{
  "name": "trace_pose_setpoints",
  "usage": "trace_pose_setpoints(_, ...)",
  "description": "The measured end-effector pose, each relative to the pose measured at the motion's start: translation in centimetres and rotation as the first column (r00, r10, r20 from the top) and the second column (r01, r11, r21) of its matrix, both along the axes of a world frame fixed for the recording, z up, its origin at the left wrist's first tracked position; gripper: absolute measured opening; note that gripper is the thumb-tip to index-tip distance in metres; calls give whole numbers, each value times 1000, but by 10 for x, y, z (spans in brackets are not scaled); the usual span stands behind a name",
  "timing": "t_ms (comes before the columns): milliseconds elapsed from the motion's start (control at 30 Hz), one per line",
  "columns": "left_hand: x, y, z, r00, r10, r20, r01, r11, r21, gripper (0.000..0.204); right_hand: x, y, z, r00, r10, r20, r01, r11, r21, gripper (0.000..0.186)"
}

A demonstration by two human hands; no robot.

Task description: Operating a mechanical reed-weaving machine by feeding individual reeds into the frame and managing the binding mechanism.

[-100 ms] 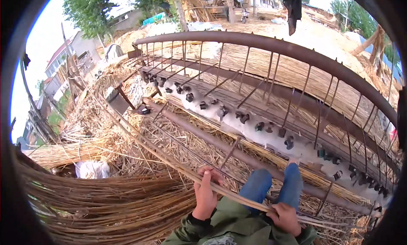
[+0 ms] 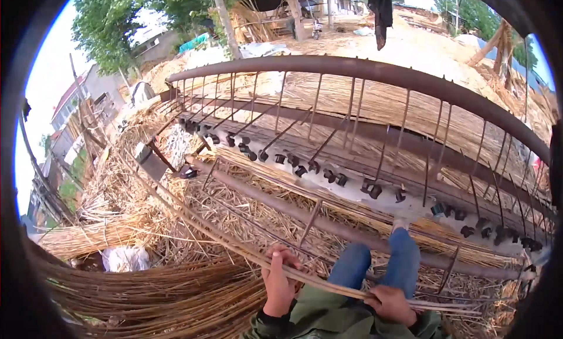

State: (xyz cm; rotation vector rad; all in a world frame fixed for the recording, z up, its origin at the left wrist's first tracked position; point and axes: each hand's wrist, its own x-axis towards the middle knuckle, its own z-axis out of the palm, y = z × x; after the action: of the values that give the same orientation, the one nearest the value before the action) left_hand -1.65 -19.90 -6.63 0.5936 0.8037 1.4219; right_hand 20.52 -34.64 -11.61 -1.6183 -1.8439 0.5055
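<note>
Mainly the view has shifted: left hand point(image 2: 279, 285) and right hand point(image 2: 392, 305) keep fingers curled round the reed-like stalks point(image 2: 331, 285), their hold unbroken.

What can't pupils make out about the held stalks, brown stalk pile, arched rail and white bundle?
Held stalks, head view: the stretch covered by the right hand.
Brown stalk pile, head view: its left end, cut off by the picture's dark edge.
Arched rail, head view: its right end, cut off by that edge.
White bundle, head view: too small to identify.
</note>
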Motion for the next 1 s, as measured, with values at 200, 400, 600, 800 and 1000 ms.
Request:
trace_pose_setpoints(200,-9,-8,-2,982,119,-145,-126,991,-41,27,4,13,2,994,99,42,-102,989,103,23)
trace_pose_setpoints(400,27,-16,23,983,-14,-182,-15,987,-158,31,24,0,-1,997,-39,68,26,983,184,19)
trace_pose_setpoints(600,32,-21,39,963,-126,-239,105,990,-97,35,24,-11,6,992,-111,61,95,970,223,17)
trace_pose_setpoints(800,16,-4,21,962,-247,117,246,969,18,29,38,-16,15,962,-265,62,237,928,287,18)
trace_pose_setpoints(1000,20,11,34,992,-112,-59,114,993,24,28,77,-52,12,850,-471,236,407,872,273,18)
